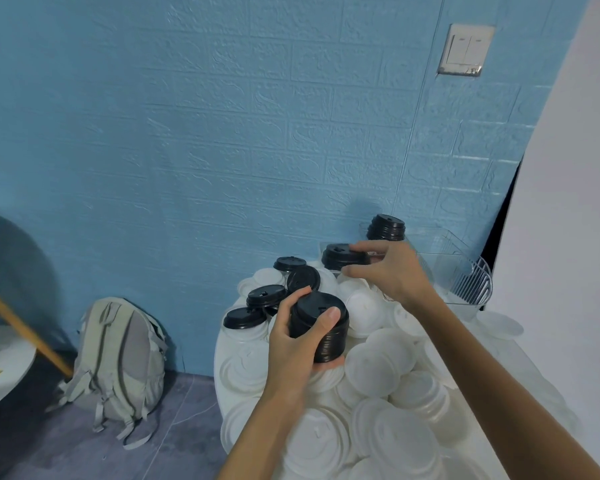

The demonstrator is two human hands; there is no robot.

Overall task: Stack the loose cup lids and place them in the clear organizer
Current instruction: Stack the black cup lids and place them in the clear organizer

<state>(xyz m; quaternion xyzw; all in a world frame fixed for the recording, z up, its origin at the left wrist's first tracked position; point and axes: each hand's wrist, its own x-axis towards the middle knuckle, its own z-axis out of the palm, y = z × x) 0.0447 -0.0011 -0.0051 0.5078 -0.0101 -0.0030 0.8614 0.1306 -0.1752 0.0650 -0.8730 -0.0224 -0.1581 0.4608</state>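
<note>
At centre frame, a tall stack of black lids [321,329] is clasped upright in the left hand [293,344], seemingly so further lids can be nested on. Right of it, the right hand [388,270] pinches a shorter black stack [342,256] at the clear organizer [465,275], perhaps just inside. Glossy, ridged lids, black and white, lie heaped on the table [219,358].

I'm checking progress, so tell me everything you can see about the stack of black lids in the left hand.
The stack of black lids is a tall nested column of glossy, plastic-looking lids, ribbed at the rims, the top one domed with a sip hole. It tilts slightly, held above the white lids. The left hand wraps it, thumb near the top.
</note>
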